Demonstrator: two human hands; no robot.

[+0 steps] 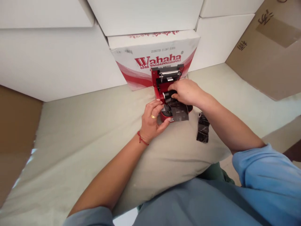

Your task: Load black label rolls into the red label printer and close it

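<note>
A small red printer [157, 82] with its lid raised stands on a beige cloth-covered surface [77, 131], just in front of a white and red carton. My left hand [152, 121] grips the printer's near left corner, thumb and fingers curled round it. My right hand [185, 91] reaches down into the open bay, fingers bent onto a dark roll [169, 94] inside. A dark strip of paper [180, 111] hangs out over the printer's front edge. A second dark roll [203, 128] lies on the cloth to the right, under my right forearm.
The white and red carton [155, 56] printed "Wahaha" is right behind the printer. Large white boxes [56, 59] are stacked along the back. Brown cardboard boxes stand at the far right [270, 53] and at the left edge [16, 131].
</note>
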